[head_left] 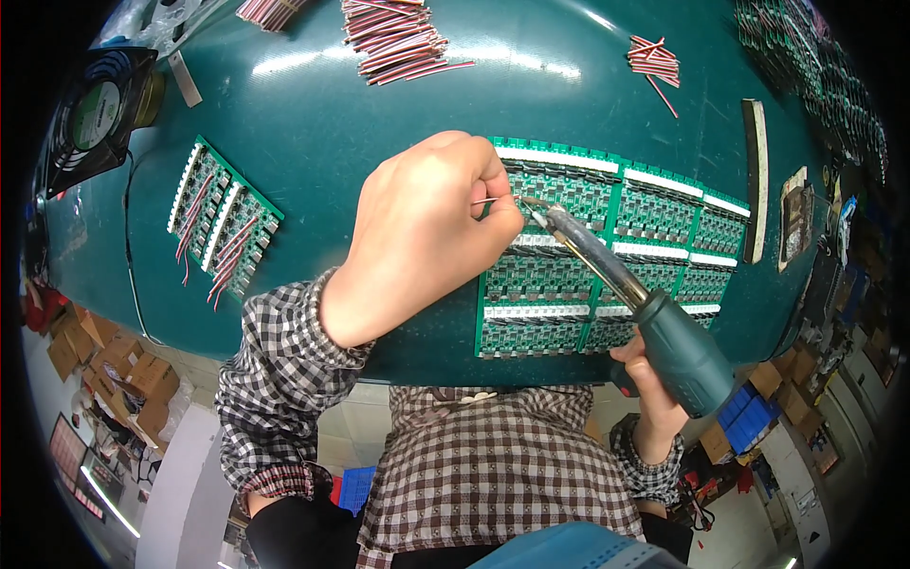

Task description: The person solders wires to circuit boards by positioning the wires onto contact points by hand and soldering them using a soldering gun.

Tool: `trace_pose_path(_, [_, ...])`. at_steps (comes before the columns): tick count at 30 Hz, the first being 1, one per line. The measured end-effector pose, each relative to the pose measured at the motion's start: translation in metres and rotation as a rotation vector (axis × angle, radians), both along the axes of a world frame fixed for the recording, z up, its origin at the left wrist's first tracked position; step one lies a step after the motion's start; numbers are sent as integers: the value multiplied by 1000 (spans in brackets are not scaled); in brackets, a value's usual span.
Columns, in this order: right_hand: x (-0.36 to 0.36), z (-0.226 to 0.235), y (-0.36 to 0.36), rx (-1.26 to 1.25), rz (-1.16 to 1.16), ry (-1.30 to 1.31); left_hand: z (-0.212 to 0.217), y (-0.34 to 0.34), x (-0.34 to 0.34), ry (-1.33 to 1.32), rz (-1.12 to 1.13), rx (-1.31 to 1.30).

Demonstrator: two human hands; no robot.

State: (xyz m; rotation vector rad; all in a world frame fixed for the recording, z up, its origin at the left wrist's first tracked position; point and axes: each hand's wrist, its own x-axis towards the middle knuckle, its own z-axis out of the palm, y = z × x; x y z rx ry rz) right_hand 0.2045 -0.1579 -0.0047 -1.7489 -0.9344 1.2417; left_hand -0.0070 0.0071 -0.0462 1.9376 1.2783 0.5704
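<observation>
My left hand is closed in a pinch on a thin wire, over the upper left part of a panel of green circuit boards. These boards carry rows of white connectors and small dark parts. My right hand grips the dark green handle of a soldering gun from below. Its metal barrel slants up and left across the boards, and the tip is close to my left fingertips. Whether the tip touches the wire or a board cannot be made out. My left fingers hide part of the board beneath.
A smaller board panel with red-and-white wires lies left. Wire bundles and a loose wire pile lie at the back. A fan stands far left; a long strip, a small tray and stacked boards are right.
</observation>
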Motion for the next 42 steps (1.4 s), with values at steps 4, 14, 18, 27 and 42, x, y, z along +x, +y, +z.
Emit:
trace_pose_path(4, [2,-2,-1,22,30,-28,1,0,0,4,2,-8])
trace_pose_path(14, [-7,5,3,43,-61,-34,0,0,0,3,-1,9])
trace_pose_path(18, [-7,3,2,61,-69,-35,1,0,0,16,-1,-4])
trace_pose_path(27, [-6,3,3,145,-95,-59,2,-1,0,22,-9,11])
trace_pose_path(42, [6,-3,4,185,-291,359,35,-26,1,-183,38,28])
